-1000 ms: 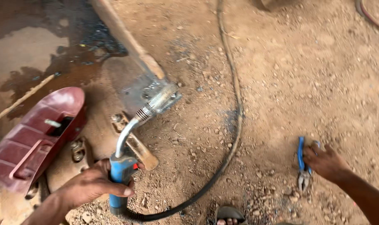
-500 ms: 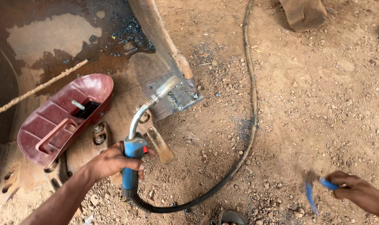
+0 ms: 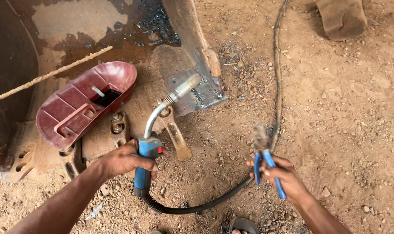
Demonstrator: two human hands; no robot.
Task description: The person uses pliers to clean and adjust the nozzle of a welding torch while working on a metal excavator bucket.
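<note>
We see a welding torch (image 3: pixel 150 149) with blue plastic grip and shiny metal neck, a glossy maroon plastic welding shield (image 3: pixel 82 104), and rusty, rough steel plate (image 3: pixel 75 26).

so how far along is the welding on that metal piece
Done: a rough weld bead shows along the grey plate where it meets the rusty metal piece. In hand: the left hand grips the blue welding torch, its nozzle near the plate; the right hand holds blue-handled pliers. Left: can't tell how much seam remains; the red face shield lies aside.
</note>
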